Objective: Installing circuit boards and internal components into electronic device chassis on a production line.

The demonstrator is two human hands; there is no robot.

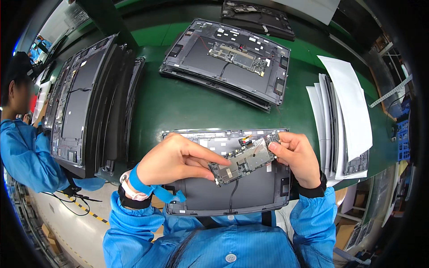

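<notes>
A long circuit board (247, 161) is held tilted above a dark grey laptop casing (201, 195) in front of me, its right end higher than its left. My left hand (172, 161) pinches the board's left end between thumb and fingers. At the other end, my right hand (298, 156) is closed on it, thumb on top. A black cable (233, 195) runs from under the board down across the casing. Near the board's upper edge sits a small black connector with a yellow and red piece (245, 140). A blue strap (154, 190) circles my left wrist.
Beyond lies a stack of similar casings (187, 49), the top one carrying a board (237, 58). More casings (80, 107) stand stacked at left, near a co-worker in a blue sleeve (27, 152). White sheets interleave casings (351, 102) at right. Another stack (259, 18) is at the back.
</notes>
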